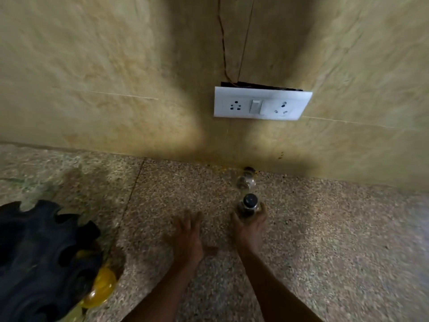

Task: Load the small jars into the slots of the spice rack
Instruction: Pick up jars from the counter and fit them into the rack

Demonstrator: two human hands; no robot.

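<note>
My right hand (pixel 251 225) grips a small clear jar with a black lid (pixel 248 205) on the speckled stone counter (pixel 325 228). A second small clear jar (pixel 246 180) stands just behind it, close to the wall. My left hand (pixel 188 238) hovers flat over the counter with fingers spread, holding nothing. The black spice rack (pixel 39 259) with scalloped slots fills the lower left corner. A jar of yellow contents (pixel 99 289) shows at the rack's lower right side. The picture is blurred by motion.
A tiled yellowish wall (pixel 116 77) rises behind the counter. A white plate with two sockets and a switch (pixel 261 103) is mounted on it, with thin wires running up from its top.
</note>
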